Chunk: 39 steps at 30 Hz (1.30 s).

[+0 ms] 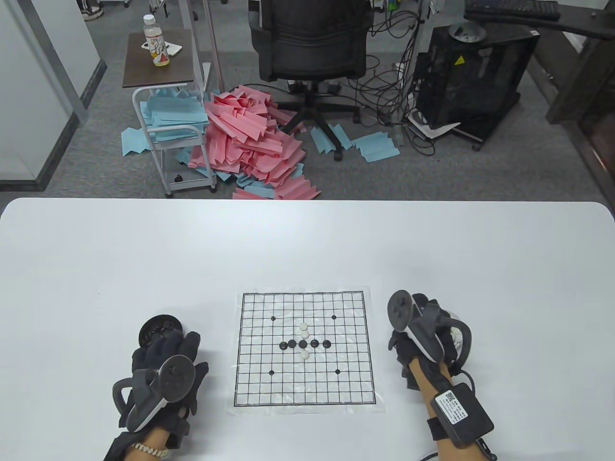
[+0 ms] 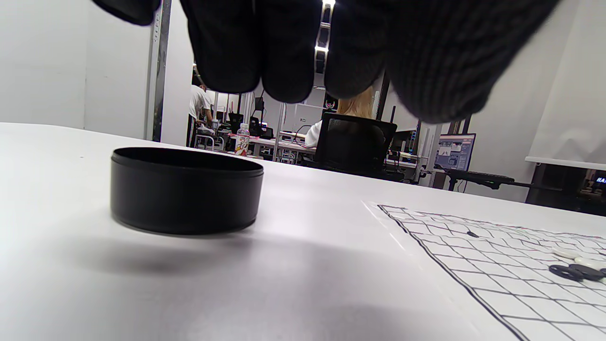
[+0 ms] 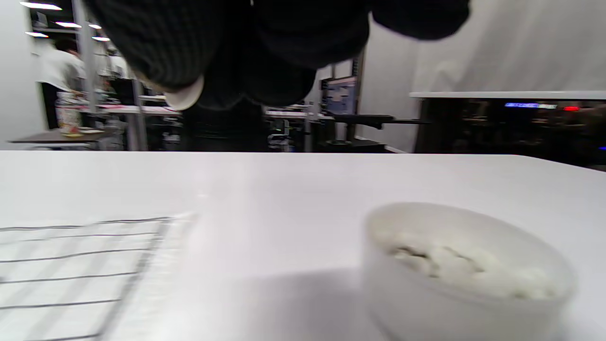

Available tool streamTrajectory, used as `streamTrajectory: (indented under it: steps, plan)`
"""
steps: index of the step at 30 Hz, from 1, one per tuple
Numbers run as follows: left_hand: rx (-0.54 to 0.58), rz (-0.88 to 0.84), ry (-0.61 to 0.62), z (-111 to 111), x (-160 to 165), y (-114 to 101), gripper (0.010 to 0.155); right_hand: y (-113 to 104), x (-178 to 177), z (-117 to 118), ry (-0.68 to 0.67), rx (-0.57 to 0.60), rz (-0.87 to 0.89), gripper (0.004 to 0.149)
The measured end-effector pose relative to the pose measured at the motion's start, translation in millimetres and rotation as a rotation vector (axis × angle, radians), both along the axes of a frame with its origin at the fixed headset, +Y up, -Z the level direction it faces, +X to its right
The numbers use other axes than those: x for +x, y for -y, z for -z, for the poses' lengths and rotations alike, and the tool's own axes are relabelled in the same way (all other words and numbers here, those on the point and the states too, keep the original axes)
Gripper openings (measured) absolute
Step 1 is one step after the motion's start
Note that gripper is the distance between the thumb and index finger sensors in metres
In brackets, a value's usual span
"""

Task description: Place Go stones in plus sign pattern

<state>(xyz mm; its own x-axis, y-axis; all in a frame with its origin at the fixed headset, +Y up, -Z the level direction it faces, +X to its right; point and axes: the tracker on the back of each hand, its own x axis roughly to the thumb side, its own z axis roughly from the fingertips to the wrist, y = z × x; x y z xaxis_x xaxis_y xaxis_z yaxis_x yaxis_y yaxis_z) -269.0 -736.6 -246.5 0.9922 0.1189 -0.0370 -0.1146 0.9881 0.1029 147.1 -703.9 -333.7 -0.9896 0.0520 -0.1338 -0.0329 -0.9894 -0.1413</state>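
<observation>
Left hand [image 1: 163, 370] hovers just near of the black bowl [image 2: 186, 190], left of the board [image 1: 303, 348] — fingers [image 2: 265, 52] curled down, nothing visibly held; can't tell the grip for sure. Board centre: five black stones [image 1: 303, 344] in a row, three white stones [image 1: 303, 327] on the crossing column — two far, one near. Right hand [image 1: 423, 336] over the white bowl [image 3: 466, 274] of white stones, pinching a white stone [image 3: 185, 98].
</observation>
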Motion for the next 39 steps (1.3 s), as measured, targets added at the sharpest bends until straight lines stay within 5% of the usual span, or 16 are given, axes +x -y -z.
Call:
streamTrajectory:
  steps: [6, 13, 23, 39]
  plan:
    - [0.002, 0.002, 0.002, -1, 0, 0, 0.069, 9, -75, -26, -0.264, -0.072, 0.057, 0.036]
    - [0.005, 0.003, 0.006, -1, 0, 0, 0.070, 44, -124, -37, -0.355, -0.146, -0.026, 0.036]
    - [0.010, 0.001, 0.005, -1, -1, 0, 0.069, 71, -134, -32, -0.307, -0.199, -0.076, 0.035]
    - [0.010, 0.002, 0.006, -2, -1, 0, 0.069, 72, -136, -32, -0.256, -0.180, -0.105, 0.036]
